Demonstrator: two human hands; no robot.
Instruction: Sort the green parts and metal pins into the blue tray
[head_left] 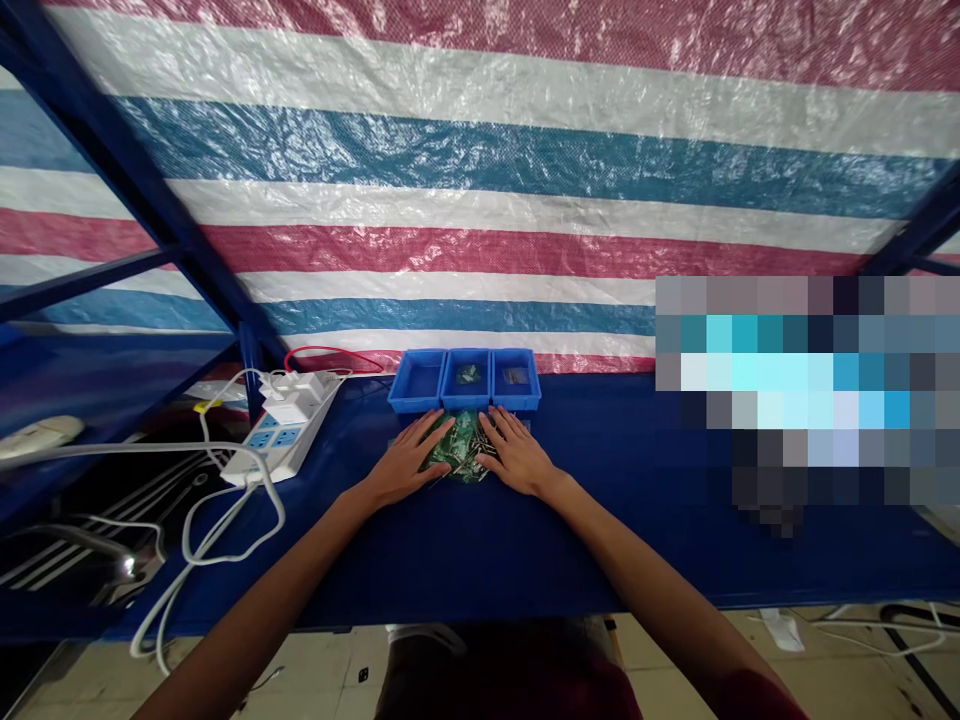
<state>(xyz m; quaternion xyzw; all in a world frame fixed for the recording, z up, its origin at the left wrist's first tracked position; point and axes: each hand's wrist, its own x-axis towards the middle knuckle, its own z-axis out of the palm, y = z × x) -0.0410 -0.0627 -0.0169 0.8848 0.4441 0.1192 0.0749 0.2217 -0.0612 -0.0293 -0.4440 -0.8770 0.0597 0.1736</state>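
A heap of small green pieces (462,440) mixed with thin silvery metal pieces, like screws or nails, lies on the blue tabletop; their exact kind is too small to tell. My left hand (412,452) lies at the heap's left side, fingers spread and flat. On the right side, my right hand (519,455) rests the same way, fingers apart, its fingertips touching the metal pieces. Just behind the heap stand three joined blue bins. The left bin (418,405) shows a bare bottom, the middle bin (468,404) has some green pieces, and the right bin (516,404) a few thin metal pieces.
A white power strip (281,440) with plugged-in adapters and looping white cables (196,555) sits at the left of the blue table (480,560). Blue metal posts (202,265) frame a striped plastic sheet (465,200) behind. A blurred-out area covers the right.
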